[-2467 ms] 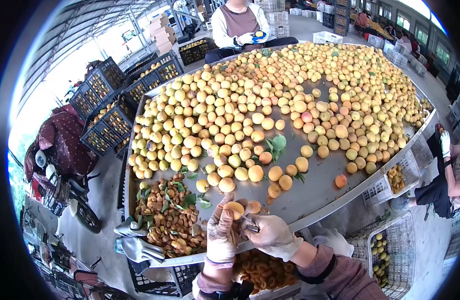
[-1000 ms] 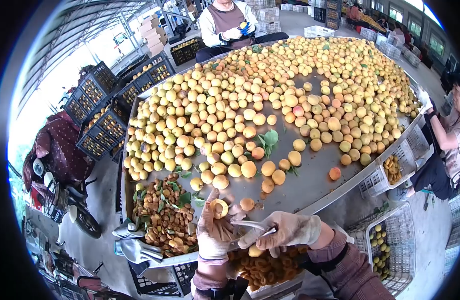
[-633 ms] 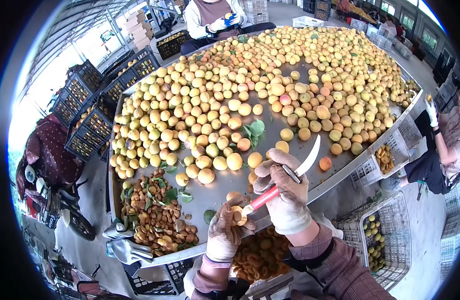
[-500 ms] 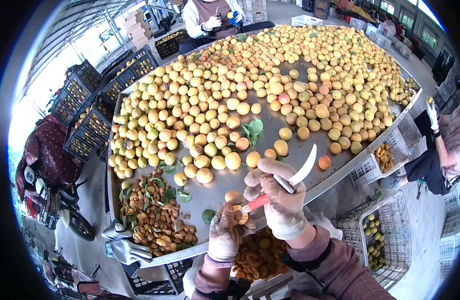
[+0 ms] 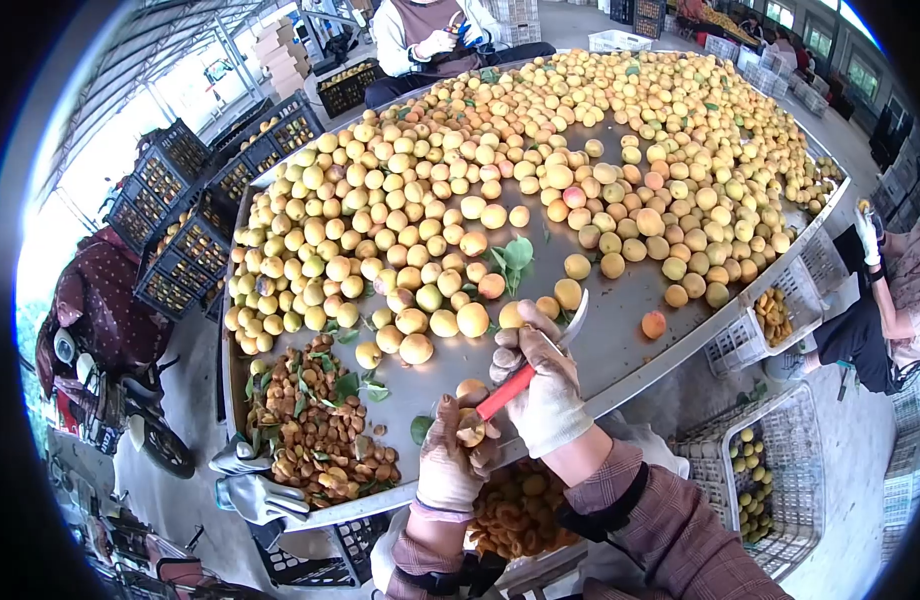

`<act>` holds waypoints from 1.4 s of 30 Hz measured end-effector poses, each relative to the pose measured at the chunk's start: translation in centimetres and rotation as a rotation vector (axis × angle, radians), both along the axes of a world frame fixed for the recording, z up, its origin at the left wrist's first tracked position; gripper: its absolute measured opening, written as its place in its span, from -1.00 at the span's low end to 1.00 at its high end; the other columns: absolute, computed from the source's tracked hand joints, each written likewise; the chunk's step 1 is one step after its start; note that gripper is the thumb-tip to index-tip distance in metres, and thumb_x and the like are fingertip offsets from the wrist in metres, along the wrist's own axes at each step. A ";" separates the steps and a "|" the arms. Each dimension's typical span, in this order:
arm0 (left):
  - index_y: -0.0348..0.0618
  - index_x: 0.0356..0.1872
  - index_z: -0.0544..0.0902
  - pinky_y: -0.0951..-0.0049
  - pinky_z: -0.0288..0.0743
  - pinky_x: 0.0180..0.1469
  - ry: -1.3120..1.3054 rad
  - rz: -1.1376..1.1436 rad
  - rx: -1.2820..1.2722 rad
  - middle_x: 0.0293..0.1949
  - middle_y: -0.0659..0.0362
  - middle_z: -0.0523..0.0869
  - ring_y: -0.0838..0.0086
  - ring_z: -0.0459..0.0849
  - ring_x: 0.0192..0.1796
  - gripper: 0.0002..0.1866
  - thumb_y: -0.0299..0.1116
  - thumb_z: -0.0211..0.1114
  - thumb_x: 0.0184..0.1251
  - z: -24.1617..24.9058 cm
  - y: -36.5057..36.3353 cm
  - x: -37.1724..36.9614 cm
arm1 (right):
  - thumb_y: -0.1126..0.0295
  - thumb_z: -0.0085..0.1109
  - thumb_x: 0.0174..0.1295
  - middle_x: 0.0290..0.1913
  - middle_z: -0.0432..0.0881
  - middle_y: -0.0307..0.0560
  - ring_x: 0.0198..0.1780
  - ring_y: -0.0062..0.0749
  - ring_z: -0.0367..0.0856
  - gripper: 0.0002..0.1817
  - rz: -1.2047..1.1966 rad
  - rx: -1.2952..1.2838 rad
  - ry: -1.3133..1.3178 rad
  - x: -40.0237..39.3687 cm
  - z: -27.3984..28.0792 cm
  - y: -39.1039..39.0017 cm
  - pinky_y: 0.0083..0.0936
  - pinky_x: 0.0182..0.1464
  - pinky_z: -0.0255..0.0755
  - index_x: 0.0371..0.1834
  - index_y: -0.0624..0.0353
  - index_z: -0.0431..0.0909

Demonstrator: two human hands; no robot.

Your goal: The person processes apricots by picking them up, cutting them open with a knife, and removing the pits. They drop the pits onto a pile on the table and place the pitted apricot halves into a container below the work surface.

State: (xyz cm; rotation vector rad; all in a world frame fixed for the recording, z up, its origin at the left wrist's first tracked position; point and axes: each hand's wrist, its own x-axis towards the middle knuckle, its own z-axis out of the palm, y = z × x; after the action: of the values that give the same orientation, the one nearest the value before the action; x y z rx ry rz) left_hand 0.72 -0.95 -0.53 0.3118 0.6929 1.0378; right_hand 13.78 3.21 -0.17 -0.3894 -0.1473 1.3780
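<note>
My gloved left hand (image 5: 450, 455) is closed around an apricot (image 5: 471, 430) at the table's near edge; cut orange flesh shows between thumb and fingers. In my gloved right hand (image 5: 548, 390) is a knife with a red handle (image 5: 506, 391), its curved pale blade (image 5: 576, 318) pointing up and away from the fruit. The handle's lower end meets the apricot; fingers hide the exact contact. Another apricot (image 5: 470, 389) shows just beyond my left fingers. Below both hands, a container holds many cut apricot pieces (image 5: 520, 515).
Whole apricots (image 5: 410, 200) cover much of the metal table (image 5: 605, 300). A heap of brown pits and scraps (image 5: 325, 430) lies front left, beside grey gloves (image 5: 260, 495). Crates (image 5: 795, 480) stand at right, black ones (image 5: 185, 250) at left. Co-workers sit opposite and at right.
My right hand has tilted and come down to the left, bringing the knife blade lower and the red handle's end onto the apricot. The left hand keeps its hold. The view has shifted slightly.
</note>
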 end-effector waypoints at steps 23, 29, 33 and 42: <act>-0.32 0.03 0.55 0.48 0.51 -0.08 1.261 -0.388 0.426 -0.09 0.07 0.65 0.42 0.63 -0.09 -0.66 -0.53 0.24 0.20 -1.9 5.3 -1.3 | 0.49 0.12 0.28 -0.34 0.66 -0.03 -0.42 -0.38 0.60 -0.70 -0.060 0.024 -0.147 6.8 3.1 -1.1 -0.46 -0.33 0.52 0.08 0.24 0.51; -0.27 0.19 0.44 0.55 0.53 -0.18 1.427 -0.550 0.487 -0.10 0.11 0.62 0.44 0.66 -0.16 -0.50 -0.58 0.27 0.17 -1.3 5.2 -0.5 | 0.44 0.14 0.27 -0.40 0.63 -0.06 -0.48 -0.48 0.54 -0.70 0.192 -0.075 -0.197 7.3 4.3 -1.9 -0.58 -0.44 0.42 0.06 0.22 0.53; -0.26 0.22 0.43 0.35 0.62 0.01 0.275 0.006 0.320 0.04 -0.04 0.58 0.26 0.65 0.02 -0.55 -0.59 0.20 0.28 0.4 2.1 -1.2 | 0.41 0.16 0.23 -0.41 0.61 -0.14 -0.56 -0.55 0.54 -0.69 0.619 -0.095 -0.494 6.8 5.0 -2.8 -0.67 -0.50 0.40 0.04 0.23 0.56; -0.30 0.24 0.39 0.31 0.59 0.13 -0.011 0.153 0.310 0.04 0.00 0.59 0.28 0.63 0.06 -0.52 -0.54 0.23 0.29 1.2 0.5 -2.9 | 0.40 0.12 0.24 -0.48 0.54 -0.34 -0.57 -0.68 0.46 -0.88 0.725 0.030 -1.100 1.1 1.5 -5.1 -0.67 -0.54 0.37 -0.23 0.16 0.59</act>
State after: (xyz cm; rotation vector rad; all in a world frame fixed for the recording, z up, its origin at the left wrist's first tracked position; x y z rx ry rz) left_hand -2.14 -0.47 0.66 0.5262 0.5509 1.2950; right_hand 14.85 -1.86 1.29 -1.1139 -1.3119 1.7103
